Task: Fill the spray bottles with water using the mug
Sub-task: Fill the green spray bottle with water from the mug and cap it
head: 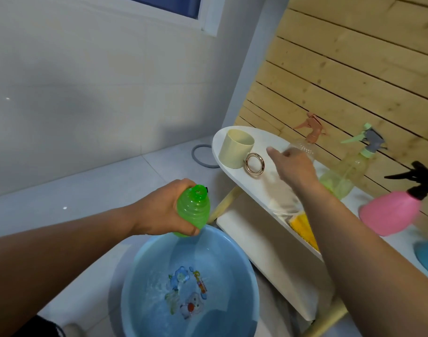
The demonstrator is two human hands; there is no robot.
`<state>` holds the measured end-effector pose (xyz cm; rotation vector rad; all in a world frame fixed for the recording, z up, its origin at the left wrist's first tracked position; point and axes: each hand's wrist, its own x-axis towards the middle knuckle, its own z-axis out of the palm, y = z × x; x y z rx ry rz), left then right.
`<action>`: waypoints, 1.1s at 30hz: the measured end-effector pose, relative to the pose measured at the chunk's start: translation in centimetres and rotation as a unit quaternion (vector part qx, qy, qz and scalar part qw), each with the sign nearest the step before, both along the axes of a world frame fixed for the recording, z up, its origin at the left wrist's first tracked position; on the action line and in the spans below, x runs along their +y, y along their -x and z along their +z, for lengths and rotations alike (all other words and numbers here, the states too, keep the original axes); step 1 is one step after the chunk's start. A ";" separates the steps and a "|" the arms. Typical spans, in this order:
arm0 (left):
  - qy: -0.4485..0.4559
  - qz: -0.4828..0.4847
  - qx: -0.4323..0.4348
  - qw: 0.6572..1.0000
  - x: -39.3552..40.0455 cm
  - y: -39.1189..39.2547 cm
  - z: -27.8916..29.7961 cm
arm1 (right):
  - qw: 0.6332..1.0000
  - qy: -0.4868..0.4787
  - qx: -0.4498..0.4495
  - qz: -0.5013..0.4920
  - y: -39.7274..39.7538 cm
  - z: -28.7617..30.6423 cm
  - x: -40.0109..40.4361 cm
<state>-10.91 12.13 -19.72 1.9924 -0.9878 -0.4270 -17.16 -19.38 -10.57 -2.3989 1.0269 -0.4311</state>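
My left hand (163,207) grips a green ribbed spray bottle (193,210) with no spray head, its open neck up, above the far rim of a blue basin (244,259) of water. My right hand (293,166) hovers over the white table (232,171), fingers spread and empty, just right of a cream mug (235,149) with a gold ring handle (254,164). Behind my right hand stands a clear bottle with a peach spray head (311,128).
Along the table stand a yellow-green bottle (346,173) with a green-grey sprayer, a pink bottle (390,212) with a black sprayer and a blue object (427,256) at the right edge. A lower shelf (256,239) holds something yellow (303,227). A slatted wooden wall backs the table.
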 end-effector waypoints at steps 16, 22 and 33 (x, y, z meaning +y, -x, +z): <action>0.028 0.025 0.021 0.999 -3.4 3.1 1.1 | 0.973 0.043 0.188 -0.131 10.5 -3.3 -4.9; 0.029 0.020 0.044 0.998 -4.2 3.6 1.0 | 0.970 0.036 0.176 -0.162 10.3 -3.3 -5.0; -0.005 0.018 0.042 0.999 -3.8 3.5 0.3 | 0.976 -0.056 0.103 -0.184 9.1 -3.7 -5.5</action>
